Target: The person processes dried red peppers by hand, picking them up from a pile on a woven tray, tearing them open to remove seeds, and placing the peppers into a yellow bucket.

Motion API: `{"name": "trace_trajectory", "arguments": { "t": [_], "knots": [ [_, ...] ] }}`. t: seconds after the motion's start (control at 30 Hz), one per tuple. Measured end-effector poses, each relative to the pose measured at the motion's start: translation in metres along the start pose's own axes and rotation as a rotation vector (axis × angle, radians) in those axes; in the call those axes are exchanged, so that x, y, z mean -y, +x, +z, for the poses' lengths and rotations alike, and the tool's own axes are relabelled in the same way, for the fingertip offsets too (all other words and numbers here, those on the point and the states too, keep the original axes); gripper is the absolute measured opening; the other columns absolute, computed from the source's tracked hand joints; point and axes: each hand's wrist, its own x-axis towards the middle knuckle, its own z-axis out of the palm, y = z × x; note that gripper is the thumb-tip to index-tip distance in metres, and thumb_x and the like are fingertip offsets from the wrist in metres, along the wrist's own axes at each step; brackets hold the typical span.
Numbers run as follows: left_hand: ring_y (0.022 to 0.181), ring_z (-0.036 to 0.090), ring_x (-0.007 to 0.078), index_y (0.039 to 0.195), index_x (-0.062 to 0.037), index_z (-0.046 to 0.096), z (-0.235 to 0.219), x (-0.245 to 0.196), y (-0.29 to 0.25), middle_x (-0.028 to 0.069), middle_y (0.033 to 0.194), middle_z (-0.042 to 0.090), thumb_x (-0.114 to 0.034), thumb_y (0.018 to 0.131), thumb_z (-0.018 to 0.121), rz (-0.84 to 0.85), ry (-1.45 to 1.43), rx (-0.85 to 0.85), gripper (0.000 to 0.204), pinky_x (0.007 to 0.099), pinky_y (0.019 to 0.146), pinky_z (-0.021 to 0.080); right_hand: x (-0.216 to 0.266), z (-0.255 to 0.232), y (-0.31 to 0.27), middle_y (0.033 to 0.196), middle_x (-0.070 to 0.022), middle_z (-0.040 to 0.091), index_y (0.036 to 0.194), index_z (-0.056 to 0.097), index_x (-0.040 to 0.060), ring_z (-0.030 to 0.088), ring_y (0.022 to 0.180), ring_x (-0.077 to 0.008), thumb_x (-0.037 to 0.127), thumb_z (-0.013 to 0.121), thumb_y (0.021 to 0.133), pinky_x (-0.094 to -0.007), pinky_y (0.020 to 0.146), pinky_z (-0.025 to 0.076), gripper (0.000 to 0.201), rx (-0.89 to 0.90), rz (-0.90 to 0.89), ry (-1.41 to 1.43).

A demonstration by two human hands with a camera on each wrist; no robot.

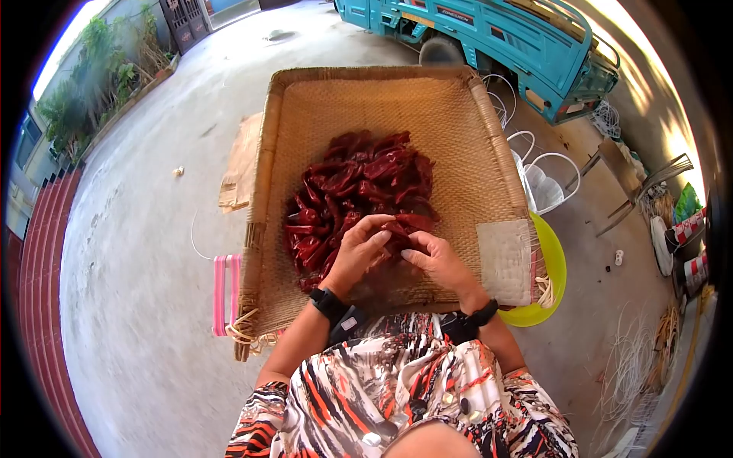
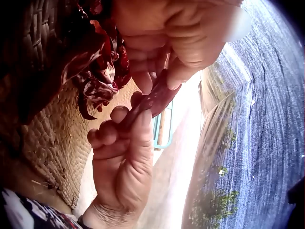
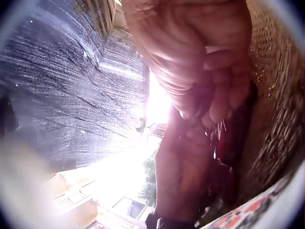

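A pile of dried red chillies (image 1: pixel 355 195) lies in the middle of a large woven tray (image 1: pixel 305 114). Both hands meet at the pile's near edge over one chilli (image 1: pixel 398 231). My left hand (image 1: pixel 376 238) curls its fingers round one end of it. My right hand (image 1: pixel 416 250) pinches the other end. In the left wrist view that chilli (image 2: pixel 155 98) runs from the left hand's fingers (image 2: pixel 181 71) at the top down to the right hand's thumb (image 2: pixel 143 138). The right wrist view shows the right hand's fingers (image 3: pixel 219 95) curled against the dark red chillies (image 3: pixel 228 143), with the tray weave (image 3: pixel 276 95) beside them.
A yellow basin (image 1: pixel 555 267) sits under the tray's near right corner. A pink frame (image 1: pixel 225 294) stands at its near left, and cardboard (image 1: pixel 240 164) pokes out on the left. White wire frames (image 1: pixel 546 179) and a blue vehicle (image 1: pixel 489 30) stand to the right. Concrete ground (image 1: pixel 137 252) lies all around.
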Motion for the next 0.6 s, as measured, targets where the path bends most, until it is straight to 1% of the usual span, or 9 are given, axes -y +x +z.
{"name": "trace_trajectory", "arguments": {
  "t": [0.07, 0.2, 0.27, 0.3, 0.4, 0.47, 0.5, 0.57, 0.6],
  "knots": [
    [0.061, 0.053, 0.0047, 0.114, -0.0043, 0.059, -0.003, 0.005, 0.002, 0.0004, 0.089, 0.062, -0.012, 0.098, 0.055, -0.036, -0.070, 0.004, 0.018, 0.0154, 0.049, 0.040, -0.003, 0.001, 0.001, 0.090, 0.0042, 0.063, 0.114, 0.062, 0.0043, 0.054, 0.075, -0.0031, 0.014, 0.064, 0.094, -0.0200, 0.066, 0.046, 0.022, -0.022, -0.055, -0.022],
    [0.060, 0.053, 0.0061, 0.114, -0.0046, 0.058, -0.008, 0.006, 0.003, 0.0019, 0.091, 0.063, -0.013, 0.097, 0.057, -0.090, -0.155, 0.068, 0.019, 0.0162, 0.049, 0.041, -0.003, 0.004, 0.000, 0.086, 0.0050, 0.062, 0.110, 0.064, 0.0042, 0.053, 0.074, -0.0026, 0.014, 0.066, 0.093, -0.0196, 0.065, 0.045, 0.020, -0.066, -0.116, -0.053],
    [0.060, 0.054, 0.0067, 0.114, -0.0046, 0.058, -0.011, 0.004, 0.004, 0.0027, 0.093, 0.064, -0.013, 0.096, 0.058, -0.106, -0.175, 0.119, 0.020, 0.0166, 0.049, 0.041, -0.005, 0.004, -0.001, 0.083, 0.0058, 0.061, 0.109, 0.064, 0.0041, 0.052, 0.073, -0.0022, 0.015, 0.066, 0.093, -0.0194, 0.065, 0.044, 0.019, -0.092, -0.078, -0.132],
    [0.060, 0.054, 0.0068, 0.114, -0.0048, 0.058, -0.010, 0.006, 0.005, 0.0024, 0.093, 0.064, -0.013, 0.096, 0.058, -0.100, -0.175, 0.087, 0.020, 0.0168, 0.049, 0.042, -0.007, 0.003, -0.001, 0.081, 0.0062, 0.060, 0.108, 0.064, 0.0041, 0.052, 0.073, -0.0020, 0.016, 0.066, 0.093, -0.0193, 0.064, 0.044, 0.020, -0.106, -0.061, -0.170],
    [0.063, 0.055, 0.0067, 0.114, -0.0055, 0.058, -0.004, 0.007, 0.005, 0.0014, 0.092, 0.063, -0.013, 0.096, 0.059, -0.080, -0.148, -0.001, 0.020, 0.0176, 0.052, 0.043, -0.013, -0.003, -0.002, 0.078, 0.0052, 0.061, 0.103, 0.065, 0.0047, 0.053, 0.068, -0.0025, 0.020, 0.065, 0.094, -0.0190, 0.062, 0.044, 0.017, -0.139, -0.023, -0.161],
    [0.065, 0.056, 0.0062, 0.114, -0.0061, 0.058, 0.004, -0.003, 0.001, 0.0003, 0.091, 0.063, -0.013, 0.095, 0.061, -0.068, -0.102, -0.064, 0.021, 0.0182, 0.054, 0.043, -0.015, -0.015, -0.005, 0.078, 0.0034, 0.062, 0.099, 0.064, 0.0060, 0.055, 0.065, -0.0041, 0.023, 0.064, 0.095, -0.0197, 0.060, 0.046, 0.017, -0.237, -0.003, 0.057],
    [0.068, 0.056, 0.0058, 0.113, -0.0064, 0.059, 0.001, 0.000, 0.003, -0.0004, 0.092, 0.062, -0.012, 0.093, 0.063, -0.004, -0.005, -0.089, 0.021, 0.0187, 0.057, 0.044, -0.016, -0.023, -0.009, 0.078, 0.0025, 0.063, 0.097, 0.064, 0.0066, 0.056, 0.064, -0.0049, 0.024, 0.064, 0.095, -0.0201, 0.059, 0.047, 0.017, -0.283, 0.010, 0.166],
    [0.075, 0.056, 0.0050, 0.112, -0.0070, 0.060, -0.008, 0.014, 0.008, -0.0020, 0.093, 0.062, -0.010, 0.091, 0.066, 0.123, 0.186, -0.139, 0.022, 0.0197, 0.062, 0.045, -0.007, -0.041, -0.020, 0.077, 0.0012, 0.064, 0.094, 0.063, 0.0085, 0.057, 0.062, -0.0064, 0.025, 0.063, 0.095, -0.0213, 0.058, 0.048, 0.017, -0.453, -0.048, 0.268],
    [0.075, 0.056, 0.0054, 0.111, -0.0063, 0.060, -0.012, 0.019, 0.010, -0.0014, 0.092, 0.062, -0.009, 0.089, 0.067, 0.148, 0.248, -0.128, 0.022, 0.0205, 0.063, 0.046, -0.002, -0.052, -0.027, 0.076, 0.0006, 0.064, 0.092, 0.063, 0.0094, 0.058, 0.061, -0.0072, 0.026, 0.063, 0.096, -0.0219, 0.057, 0.049, 0.017, -0.538, -0.077, 0.318]
  ]
}}
